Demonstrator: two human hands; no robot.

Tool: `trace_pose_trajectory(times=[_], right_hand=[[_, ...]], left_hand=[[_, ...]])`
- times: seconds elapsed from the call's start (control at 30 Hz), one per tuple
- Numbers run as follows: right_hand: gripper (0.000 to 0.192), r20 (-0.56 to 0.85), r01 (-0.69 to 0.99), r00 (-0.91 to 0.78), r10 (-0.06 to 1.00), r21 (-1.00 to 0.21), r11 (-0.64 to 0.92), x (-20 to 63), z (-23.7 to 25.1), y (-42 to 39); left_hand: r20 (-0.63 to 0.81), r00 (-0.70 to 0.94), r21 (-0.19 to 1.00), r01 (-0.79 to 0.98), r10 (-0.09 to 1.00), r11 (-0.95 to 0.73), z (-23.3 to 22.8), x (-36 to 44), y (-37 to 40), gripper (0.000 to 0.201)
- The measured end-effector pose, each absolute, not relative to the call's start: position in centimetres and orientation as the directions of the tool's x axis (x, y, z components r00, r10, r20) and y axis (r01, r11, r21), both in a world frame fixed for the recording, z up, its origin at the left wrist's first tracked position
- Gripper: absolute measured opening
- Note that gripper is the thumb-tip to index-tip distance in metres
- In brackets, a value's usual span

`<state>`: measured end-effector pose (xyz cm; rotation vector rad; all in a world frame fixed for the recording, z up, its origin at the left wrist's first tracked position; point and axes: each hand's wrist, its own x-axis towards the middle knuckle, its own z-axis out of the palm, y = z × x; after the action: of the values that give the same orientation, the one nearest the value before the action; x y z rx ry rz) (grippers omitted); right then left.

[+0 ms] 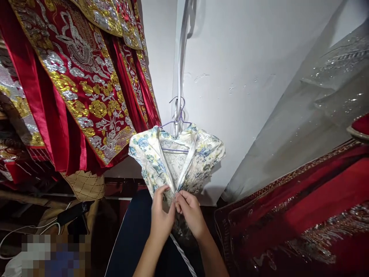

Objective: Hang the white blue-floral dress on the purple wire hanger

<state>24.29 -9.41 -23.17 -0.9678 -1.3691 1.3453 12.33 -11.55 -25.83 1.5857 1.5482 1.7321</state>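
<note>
A short-sleeved floral dress (152,157), white with blue and yellow flowers, hangs on a thin purple wire hanger (182,117). Its V-shaped front opening narrows down to where both hands meet. My left hand (162,213) pinches the left front edge of the cloth between thumb and fingers. Close beside it, my right hand (188,209) is closed on the opposite edge, fingertips together at the foot of the V. Whatever small fastening may lie between the fingertips is hidden. The lower part of the garment hangs in shadow below the hands.
Red embroidered garments (95,88) with gold and silver sequins hang at the left. Plastic-covered red clothing (288,219) fills the lower right. Behind stands a white wall (230,57) with a white strip (180,50). A white cable (20,227) lies at lower left.
</note>
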Motion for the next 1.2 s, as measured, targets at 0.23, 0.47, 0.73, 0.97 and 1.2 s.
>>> trace_pose_trajectory(times=[0.23,0.47,0.73,0.97,1.2], right_hand=[[0.037,-0.023,-0.045,-0.268,0.963,-0.998,-0.036,24.8,-21.7,-9.4],[0.037,0.076,-0.257,-0.145,0.987,-0.966,0.037,25.3,-13.1,-2.5],[0.026,0.271,-0.340,-0.045,0.962,-0.909,0.240,23.7,-7.0,1.5],[0.028,0.391,-0.144,-0.146,0.909,-0.917,0.371,23.3,-7.5,-1.9],[0.028,0.456,0.040,-0.070,0.887,-0.887,0.459,24.0,-9.4,-0.4]], left_hand=[[0.448,-0.167,0.862,0.342,0.878,-0.375,-25.8,13.7,-10.7,0.022],[0.466,-0.028,0.817,0.398,0.885,-0.417,-25.2,11.8,-10.3,0.017],[0.408,0.110,0.806,0.423,0.906,-0.414,-23.9,9.5,-8.2,0.020],[0.691,0.030,0.663,0.374,0.723,-0.649,-12.1,9.1,-4.8,0.041],[0.845,0.165,0.322,0.602,0.508,-0.731,-5.4,9.4,-2.5,0.021]])
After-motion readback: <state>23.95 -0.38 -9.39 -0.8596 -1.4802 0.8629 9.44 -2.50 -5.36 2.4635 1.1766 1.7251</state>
